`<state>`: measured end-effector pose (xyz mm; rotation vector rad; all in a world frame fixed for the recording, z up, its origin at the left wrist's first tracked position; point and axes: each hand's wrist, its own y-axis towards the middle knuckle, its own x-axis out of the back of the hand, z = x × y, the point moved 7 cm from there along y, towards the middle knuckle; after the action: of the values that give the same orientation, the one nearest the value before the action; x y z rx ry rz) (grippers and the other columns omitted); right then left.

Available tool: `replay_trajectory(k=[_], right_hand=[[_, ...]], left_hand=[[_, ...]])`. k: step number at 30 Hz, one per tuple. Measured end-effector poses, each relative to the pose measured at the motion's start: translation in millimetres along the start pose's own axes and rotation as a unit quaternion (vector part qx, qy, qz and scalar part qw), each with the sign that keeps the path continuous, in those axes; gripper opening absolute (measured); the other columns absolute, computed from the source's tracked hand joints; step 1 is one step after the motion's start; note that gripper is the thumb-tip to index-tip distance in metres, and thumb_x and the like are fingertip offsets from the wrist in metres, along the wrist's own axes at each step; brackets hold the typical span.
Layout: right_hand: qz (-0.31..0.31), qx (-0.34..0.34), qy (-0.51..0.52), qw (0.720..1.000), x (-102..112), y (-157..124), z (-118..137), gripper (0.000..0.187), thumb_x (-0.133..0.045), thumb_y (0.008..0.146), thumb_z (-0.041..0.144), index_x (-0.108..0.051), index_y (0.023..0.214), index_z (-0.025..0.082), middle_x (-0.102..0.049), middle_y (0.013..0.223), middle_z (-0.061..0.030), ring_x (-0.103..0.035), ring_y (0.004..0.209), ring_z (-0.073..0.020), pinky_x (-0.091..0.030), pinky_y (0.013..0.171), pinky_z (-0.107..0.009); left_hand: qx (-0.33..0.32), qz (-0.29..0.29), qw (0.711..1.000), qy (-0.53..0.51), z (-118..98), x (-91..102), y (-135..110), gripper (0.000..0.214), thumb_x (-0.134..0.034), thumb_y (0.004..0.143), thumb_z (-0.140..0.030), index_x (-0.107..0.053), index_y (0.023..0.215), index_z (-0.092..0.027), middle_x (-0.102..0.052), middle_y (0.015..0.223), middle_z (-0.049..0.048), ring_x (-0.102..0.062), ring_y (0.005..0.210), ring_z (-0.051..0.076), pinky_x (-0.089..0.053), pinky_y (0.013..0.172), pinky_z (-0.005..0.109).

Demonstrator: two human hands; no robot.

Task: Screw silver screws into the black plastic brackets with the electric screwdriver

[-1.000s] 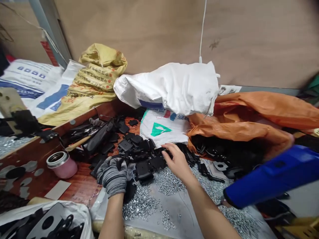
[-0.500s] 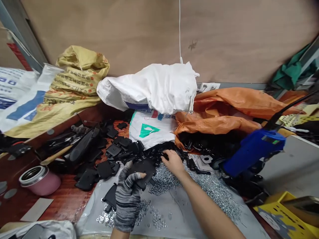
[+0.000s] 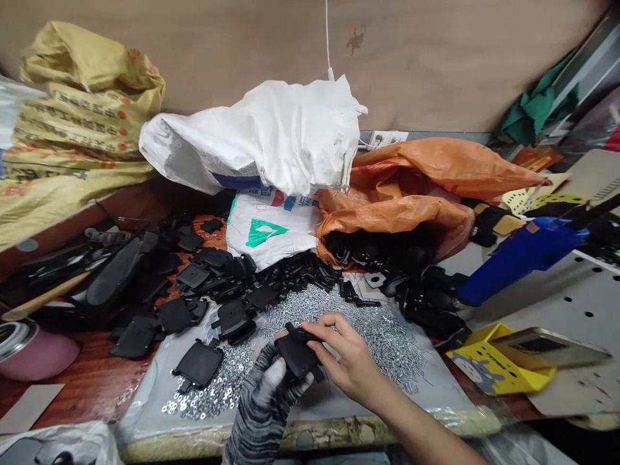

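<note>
My left hand (image 3: pixel 268 387), in a grey and black striped fingerless glove, holds a flat black plastic plate (image 3: pixel 298 354) tilted above the grey mat (image 3: pixel 339 413). My right hand (image 3: pixel 341 355), bare, pinches a small black plastic part (image 3: pixel 296 332) at the plate's upper edge; the fingers hide most of it. Beside the left hand, another black plate (image 3: pixel 198 363) lies on the mat near loose washers and nuts (image 3: pixel 213 394). A heap of silver screws (image 3: pixel 382 329) spreads behind and right of the hands. Small black parts (image 3: pixel 310 271) are piled beyond the screws.
White sacks (image 3: pixel 271 135) and an orange sack (image 3: pixel 436 168) stand at the back. A blue tool (image 3: pixel 518 258) and a yellow holder with a phone (image 3: pixel 498 368) are on the right. To the left are a pink jar (image 3: pixel 43 355) and more black plates (image 3: pixel 135 337).
My right hand has come back from the pile of small black parts to the plate. My left hand has turned the plate and brought it nearer. The view has shifted right and down.
</note>
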<state>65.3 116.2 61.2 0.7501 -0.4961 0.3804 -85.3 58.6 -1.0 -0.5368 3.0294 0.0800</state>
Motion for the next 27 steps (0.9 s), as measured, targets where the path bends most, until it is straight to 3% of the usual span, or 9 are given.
replay_trajectory(k=[3, 6, 8, 11, 16, 19, 21, 24, 27], right_hand=[[-0.044, 0.019, 0.009, 0.999, 3.2, -11.2, 3.9, 0.042, -0.052, 0.093, 0.008, -0.061, 0.128, 0.030, -0.063, 0.102, -0.0068, -0.062, 0.099, -0.0196, -0.056, 0.085, -0.037], [-0.062, -0.038, 0.042, 0.996, 0.0, -20.0, 1.0, 0.035, -0.056, 0.092, 0.008, -0.064, 0.121, 0.026, -0.068, 0.100, -0.0061, -0.065, 0.090, -0.0177, -0.058, 0.080, -0.032], [-0.066, -0.086, 0.053, 0.993, -1.9, -25.8, -2.5, 0.028, -0.059, 0.091, 0.011, -0.065, 0.115, 0.023, -0.069, 0.096, -0.0052, -0.065, 0.080, -0.0155, -0.058, 0.072, -0.028], [-0.061, -0.083, 0.045, 0.994, -1.6, -35.1, 1.2, 0.026, -0.057, 0.090, 0.011, -0.065, 0.113, 0.020, -0.068, 0.098, -0.0070, -0.066, 0.084, -0.0169, -0.058, 0.075, -0.029], [-0.008, -0.147, 0.038, 0.988, -5.1, -62.6, 2.1, 0.028, -0.056, 0.090, 0.011, -0.063, 0.115, 0.020, -0.066, 0.089, -0.0057, -0.065, 0.078, -0.0171, -0.058, 0.070, -0.029], [0.018, -0.078, 0.027, 0.996, -2.3, -72.4, 19.1, 0.039, -0.050, 0.090, 0.006, -0.061, 0.125, 0.021, -0.066, 0.103, -0.0104, -0.065, 0.094, -0.0204, -0.058, 0.081, -0.034], [0.071, -0.050, 0.051, 0.995, -3.8, -73.5, 24.0, 0.042, -0.049, 0.090, 0.005, -0.061, 0.126, 0.022, -0.067, 0.106, -0.0104, -0.064, 0.102, -0.0209, -0.058, 0.085, -0.034], [0.123, -0.096, 0.073, 0.985, -6.1, -66.6, 5.9, 0.030, -0.052, 0.092, 0.011, -0.066, 0.116, 0.024, -0.070, 0.106, -0.0068, -0.067, 0.101, -0.0190, -0.058, 0.086, -0.032], [0.129, -0.172, -0.105, 0.971, -8.7, -54.3, -33.3, 0.023, -0.052, 0.090, 0.009, -0.065, 0.106, 0.019, -0.069, 0.102, -0.0101, -0.066, 0.097, -0.0228, -0.056, 0.086, -0.038]], left_hand=[[0.027, 0.003, 0.999, -0.042, 5.3, -4.7, -6.9, 0.033, -0.063, 0.083, -0.028, -0.066, 0.115, -0.022, -0.075, 0.119, 0.0100, -0.073, 0.104, 0.024, -0.061, 0.089, 0.034], [-0.027, -0.044, 0.999, 0.011, 0.6, -4.5, -9.7, 0.036, -0.072, 0.075, -0.028, -0.065, 0.111, -0.023, -0.076, 0.115, 0.0070, -0.073, 0.105, 0.023, -0.060, 0.094, 0.032], [-0.067, -0.054, 0.995, 0.041, -3.9, -6.3, -11.3, 0.034, -0.072, 0.074, -0.026, -0.066, 0.107, -0.023, -0.078, 0.109, 0.0055, -0.075, 0.098, 0.022, -0.062, 0.088, 0.032], [-0.075, -0.026, 0.995, 0.065, -3.7, -8.3, -12.9, 0.033, -0.072, 0.072, -0.024, -0.066, 0.105, -0.023, -0.079, 0.104, 0.0055, -0.076, 0.092, 0.023, -0.065, 0.082, 0.032], [-0.005, 0.053, 0.998, 0.024, 16.3, -11.5, -21.7, 0.032, -0.075, 0.069, -0.026, -0.068, 0.100, -0.023, -0.079, 0.106, 0.0082, -0.076, 0.093, 0.026, -0.064, 0.086, 0.037], [0.021, 0.084, 0.996, 0.030, 27.3, -14.7, -27.9, 0.036, -0.078, 0.067, -0.028, -0.070, 0.102, -0.023, -0.078, 0.105, 0.0082, -0.076, 0.094, 0.027, -0.062, 0.089, 0.039], [0.030, 0.123, 0.990, 0.067, 30.6, -18.7, -29.7, 0.033, -0.078, 0.068, -0.030, -0.074, 0.100, -0.023, -0.079, 0.103, 0.0076, -0.075, 0.094, 0.027, -0.060, 0.092, 0.040], [0.047, 0.132, 0.981, 0.134, 31.7, -16.4, -26.8, 0.026, -0.074, 0.072, -0.033, -0.077, 0.095, -0.024, -0.080, 0.098, 0.0066, -0.076, 0.090, 0.026, -0.061, 0.091, 0.040], [0.043, 0.101, 0.975, 0.192, 29.5, -11.2, -21.9, 0.023, -0.071, 0.073, -0.035, -0.077, 0.093, -0.026, -0.080, 0.093, 0.0047, -0.076, 0.088, 0.025, -0.062, 0.088, 0.039]])
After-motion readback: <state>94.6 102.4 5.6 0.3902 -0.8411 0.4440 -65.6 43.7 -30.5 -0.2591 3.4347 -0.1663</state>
